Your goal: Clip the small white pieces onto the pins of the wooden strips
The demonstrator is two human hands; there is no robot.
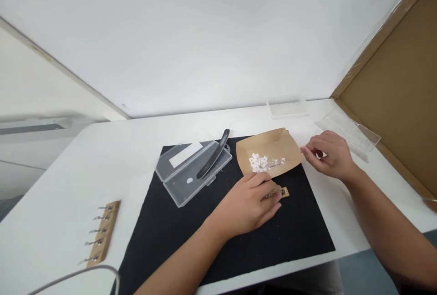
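Note:
My left hand (254,201) is closed over a narrow golden-brown strip (285,191) with shiny bits on it, low over the black mat (266,245). Only the strip's right end pokes out past the fingers. Just beyond lies a shallow brown paper tray (273,142) holding a loose pile of small white flakes (259,162) and some clear or silvery bits. My right hand (327,154) is at the tray's right edge, thumb and forefinger pinched together. Whatever is in that pinch, if anything, is too small to make out.
An open clear plastic case (191,185) on the mat has a dark curved nail file (215,154) across it. A wooden strip with several metal clips (105,236) lies left. Clear plastic trays (287,107) stand at the back; a cardboard panel (392,85) rises right. A cable (85,270) crosses lower left.

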